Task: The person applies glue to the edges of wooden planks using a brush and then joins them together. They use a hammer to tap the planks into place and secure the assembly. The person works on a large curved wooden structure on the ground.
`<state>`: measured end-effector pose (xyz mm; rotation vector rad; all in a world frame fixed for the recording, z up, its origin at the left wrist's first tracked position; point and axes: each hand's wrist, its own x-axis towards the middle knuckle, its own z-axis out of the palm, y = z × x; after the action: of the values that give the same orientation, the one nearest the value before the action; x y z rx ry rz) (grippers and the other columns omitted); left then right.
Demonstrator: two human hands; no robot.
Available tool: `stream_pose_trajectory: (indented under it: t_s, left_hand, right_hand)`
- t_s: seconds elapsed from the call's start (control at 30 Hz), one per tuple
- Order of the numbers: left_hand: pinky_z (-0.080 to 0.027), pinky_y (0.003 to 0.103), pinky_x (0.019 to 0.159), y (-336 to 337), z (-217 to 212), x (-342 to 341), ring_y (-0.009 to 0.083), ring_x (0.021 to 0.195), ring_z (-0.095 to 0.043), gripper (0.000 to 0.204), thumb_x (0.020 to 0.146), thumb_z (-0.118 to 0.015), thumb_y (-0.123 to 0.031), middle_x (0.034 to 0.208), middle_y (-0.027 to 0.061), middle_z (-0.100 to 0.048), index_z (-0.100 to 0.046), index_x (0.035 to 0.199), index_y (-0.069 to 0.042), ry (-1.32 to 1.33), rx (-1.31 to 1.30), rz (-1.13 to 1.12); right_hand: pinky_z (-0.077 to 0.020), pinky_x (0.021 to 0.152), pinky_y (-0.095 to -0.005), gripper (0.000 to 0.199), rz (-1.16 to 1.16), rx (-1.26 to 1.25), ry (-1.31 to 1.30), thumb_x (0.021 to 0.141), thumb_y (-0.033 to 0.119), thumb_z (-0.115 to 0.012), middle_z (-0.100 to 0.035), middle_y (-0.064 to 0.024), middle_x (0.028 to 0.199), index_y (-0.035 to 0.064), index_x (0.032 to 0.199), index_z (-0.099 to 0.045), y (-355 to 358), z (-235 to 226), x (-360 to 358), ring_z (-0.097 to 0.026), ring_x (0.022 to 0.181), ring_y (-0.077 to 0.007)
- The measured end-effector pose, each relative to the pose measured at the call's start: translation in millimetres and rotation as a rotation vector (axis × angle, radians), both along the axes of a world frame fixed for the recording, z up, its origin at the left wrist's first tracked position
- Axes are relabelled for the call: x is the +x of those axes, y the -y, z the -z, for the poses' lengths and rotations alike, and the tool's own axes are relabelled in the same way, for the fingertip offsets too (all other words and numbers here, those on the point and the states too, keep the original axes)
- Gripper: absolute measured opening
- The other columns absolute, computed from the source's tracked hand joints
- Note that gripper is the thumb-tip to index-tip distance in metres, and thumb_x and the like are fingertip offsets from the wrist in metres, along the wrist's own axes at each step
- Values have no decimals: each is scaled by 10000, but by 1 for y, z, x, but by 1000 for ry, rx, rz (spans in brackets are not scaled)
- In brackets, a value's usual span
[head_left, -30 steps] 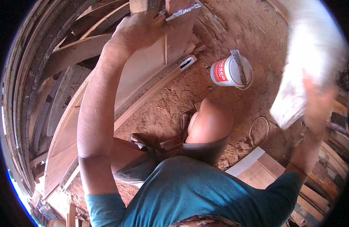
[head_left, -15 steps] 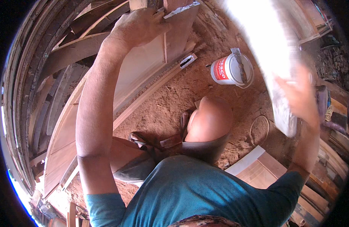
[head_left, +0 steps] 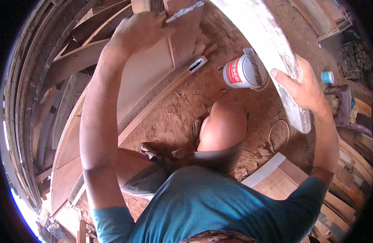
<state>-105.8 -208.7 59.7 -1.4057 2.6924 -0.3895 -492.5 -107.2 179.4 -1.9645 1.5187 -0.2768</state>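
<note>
My left arm reaches far forward, and my left hand (head_left: 140, 32) is closed on the upper end of a panelled wooden door (head_left: 148, 67), which stands tilted at the left. Its fingertips are partly hidden against the wood. A whitish streak marks the door's end beside that hand. My right hand (head_left: 306, 87) grips a long, pale, worn board (head_left: 271, 44), thumb on its near face and fingers behind. The board slants from the top middle down to the right, and its far end runs out of view. Beyond its left edge a white bucket (head_left: 233, 73) with a red label carries a putty knife (head_left: 254, 68) across its lid.
Stacked curved-looking timbers (head_left: 79, 60) line the left side. A wooden rail (head_left: 162, 91) lies along the door's foot. A second panelled piece (head_left: 277, 178) lies near my right elbow, close to a loop of cord (head_left: 278, 135). At the right are a small blue can (head_left: 327, 77) and more planks (head_left: 356, 162).
The pale board and my right hand have shifted left; the hand, blurred before, now shows its thumb on the board. The board now partly covers the bucket. My left hand remains at the door's end.
</note>
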Motion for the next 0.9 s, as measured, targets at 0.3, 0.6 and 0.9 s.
stream_pose_trajectory:
  t_s: [0.3,0.6,0.9]
  left_hand:
    - [-647,395,764,-6,-6,-12,270,980,-734,309,910,-624,-135,1125,117,-677,-701,1194,-228,29,-137,107]
    - [-638,349,745,3,-5,10,242,981,-712,415,907,-635,-144,1093,89,-665,-644,1312,-237,219,-389,289]
    - [-632,385,839,-5,-10,2,261,1106,-647,450,891,-624,-100,1101,90,-655,-626,1330,-198,82,-207,177]
  right_hand:
    - [-536,913,-342,323,433,-210,229,986,121,-652,-695,-142,1088,-26,1273,-633,-28,-51,-1,-673,1065,-189]
    - [-437,1061,-330,480,137,-2,499,960,150,-682,-651,-109,1306,-41,1385,-566,-1,54,-36,-589,1194,-166]
    - [-356,1157,-371,872,845,149,646,914,584,-700,-550,-153,1479,-9,1513,-475,28,209,-57,-531,1331,-269]
